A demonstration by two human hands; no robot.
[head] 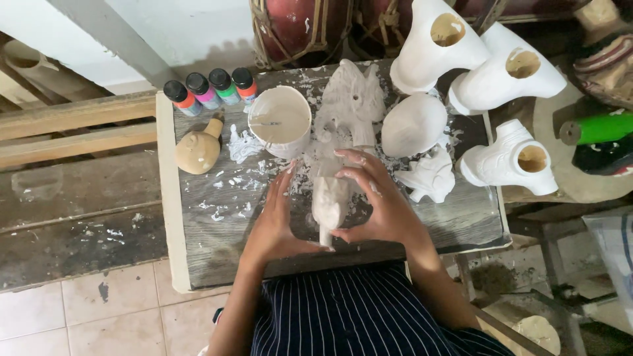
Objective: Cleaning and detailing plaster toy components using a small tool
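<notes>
A paint-spattered grey wooden tabletop (217, 244) stands over pale floor tiles (79, 316); the left hand (277, 221) and right hand (379, 201) clasp a small white-coated carved figurine (330, 204).

We see four small paint bottles in a row at the far left corner of the grey board (217, 237), each with a black cap and a label band too small to make out. From the left: the orange bottle (180, 97), the pink bottle (202, 90), the green bottle (224, 86) and the red bottle (245, 84), standing shoulder to shoulder, just beside the white cup (282, 122). At the right edge a clear plastic bag (616, 254) hangs partly out of frame. We see no signs or screens.
</notes>
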